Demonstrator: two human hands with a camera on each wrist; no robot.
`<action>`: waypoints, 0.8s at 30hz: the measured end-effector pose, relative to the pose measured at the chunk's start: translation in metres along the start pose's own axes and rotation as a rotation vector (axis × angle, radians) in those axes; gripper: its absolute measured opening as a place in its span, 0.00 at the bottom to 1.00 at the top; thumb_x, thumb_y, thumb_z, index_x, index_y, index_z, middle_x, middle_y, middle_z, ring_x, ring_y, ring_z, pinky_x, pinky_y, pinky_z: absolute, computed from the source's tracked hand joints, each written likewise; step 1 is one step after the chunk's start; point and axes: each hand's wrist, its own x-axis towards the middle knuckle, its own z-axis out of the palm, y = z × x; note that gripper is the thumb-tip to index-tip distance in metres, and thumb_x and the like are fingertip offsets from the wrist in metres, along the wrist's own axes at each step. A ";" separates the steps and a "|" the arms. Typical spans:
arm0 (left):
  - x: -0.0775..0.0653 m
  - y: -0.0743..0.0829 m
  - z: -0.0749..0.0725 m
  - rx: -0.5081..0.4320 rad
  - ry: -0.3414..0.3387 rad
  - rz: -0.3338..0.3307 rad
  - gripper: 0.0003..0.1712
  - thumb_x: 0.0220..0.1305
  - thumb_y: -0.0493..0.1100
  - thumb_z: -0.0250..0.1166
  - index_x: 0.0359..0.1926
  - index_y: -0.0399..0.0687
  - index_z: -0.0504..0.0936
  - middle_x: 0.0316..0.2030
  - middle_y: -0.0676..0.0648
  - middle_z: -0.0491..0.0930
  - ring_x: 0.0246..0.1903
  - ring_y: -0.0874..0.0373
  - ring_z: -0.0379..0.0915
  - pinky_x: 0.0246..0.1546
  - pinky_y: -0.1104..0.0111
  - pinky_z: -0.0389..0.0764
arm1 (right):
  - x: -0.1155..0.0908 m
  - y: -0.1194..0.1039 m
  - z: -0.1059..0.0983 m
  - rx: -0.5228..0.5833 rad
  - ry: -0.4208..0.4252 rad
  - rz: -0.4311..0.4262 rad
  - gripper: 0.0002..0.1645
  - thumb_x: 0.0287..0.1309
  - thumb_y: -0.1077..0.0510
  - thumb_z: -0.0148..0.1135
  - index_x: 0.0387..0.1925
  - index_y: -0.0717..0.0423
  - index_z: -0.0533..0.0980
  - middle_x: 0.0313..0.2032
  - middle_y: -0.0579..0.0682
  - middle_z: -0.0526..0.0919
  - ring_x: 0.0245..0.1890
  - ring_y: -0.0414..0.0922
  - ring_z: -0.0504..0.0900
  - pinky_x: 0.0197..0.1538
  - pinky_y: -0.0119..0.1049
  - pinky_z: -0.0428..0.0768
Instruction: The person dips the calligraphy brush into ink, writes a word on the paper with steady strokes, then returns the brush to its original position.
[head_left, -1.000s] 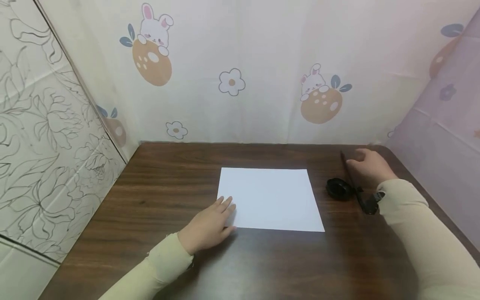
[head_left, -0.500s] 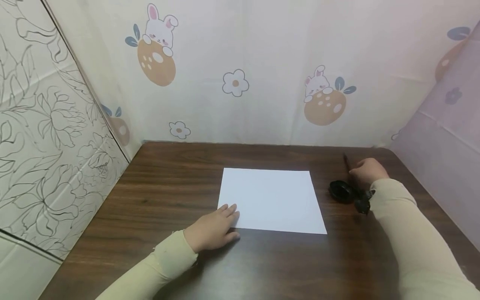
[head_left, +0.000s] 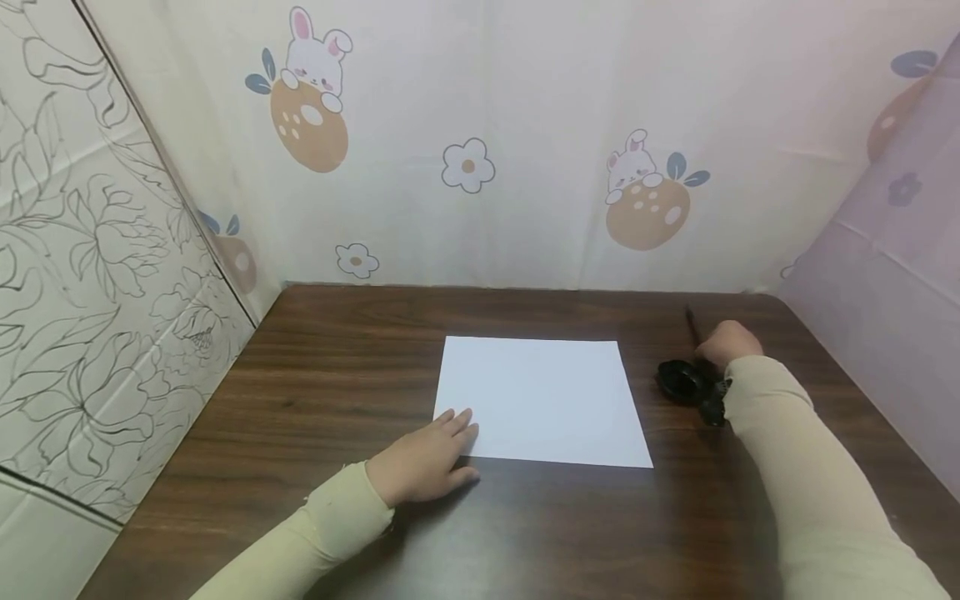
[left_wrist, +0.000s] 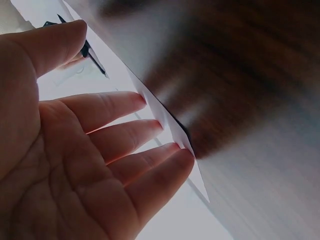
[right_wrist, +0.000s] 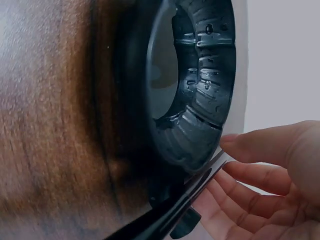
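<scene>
Stick [right_wrist: 170, 210]: thin, dark and shiny, it was in the right hand [head_left: 731, 343]; in the head view one end stuck out from the grip toward the far edge of the table [head_left: 247, 417].
Grip: narrow, because the thumb and fingers of the right hand pinched the stick between them.
Dish [right_wrist: 210, 90]: black and round, with ridges and shiny drops on its inner wall, it lay just beside the grip, on the left of it.
Dark lump [head_left: 712, 408]: it was on the near side of the grip, next to the cuff; what it was, I could not tell.
Sheet [head_left: 540, 400]: white paper, it lay well apart from the grip, to the left beyond the dish.
Left hand [head_left: 423, 462]: spread rather wide, it rested its extended fingers on the near left corner of the sheet.
Curtain [head_left: 540, 83]: behind the grip, across the table edge, it was white with rabbits, orange fruits and flowers.
Panel [head_left: 67, 250]: far to the left of the grip, it carried line-drawn flowers.
</scene>
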 end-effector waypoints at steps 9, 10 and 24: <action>-0.002 -0.001 0.001 -0.011 0.006 0.006 0.37 0.68 0.57 0.59 0.70 0.39 0.66 0.73 0.38 0.60 0.73 0.41 0.55 0.72 0.54 0.62 | 0.004 0.004 0.002 -0.039 0.005 0.012 0.20 0.50 0.59 0.61 0.34 0.78 0.78 0.29 0.67 0.80 0.29 0.57 0.75 0.30 0.43 0.76; -0.002 -0.001 0.000 -0.011 0.007 0.007 0.37 0.68 0.57 0.59 0.70 0.39 0.66 0.73 0.38 0.60 0.73 0.41 0.55 0.72 0.54 0.62 | 0.004 0.004 0.002 -0.038 0.000 0.012 0.19 0.50 0.59 0.61 0.33 0.78 0.78 0.28 0.65 0.80 0.28 0.57 0.75 0.29 0.42 0.76; -0.001 0.000 0.001 -0.026 0.009 0.005 0.37 0.68 0.56 0.59 0.70 0.39 0.66 0.73 0.38 0.60 0.73 0.40 0.55 0.72 0.53 0.62 | -0.003 -0.003 -0.007 0.057 -0.057 0.016 0.13 0.54 0.61 0.58 0.23 0.70 0.77 0.18 0.53 0.78 0.21 0.47 0.77 0.25 0.36 0.76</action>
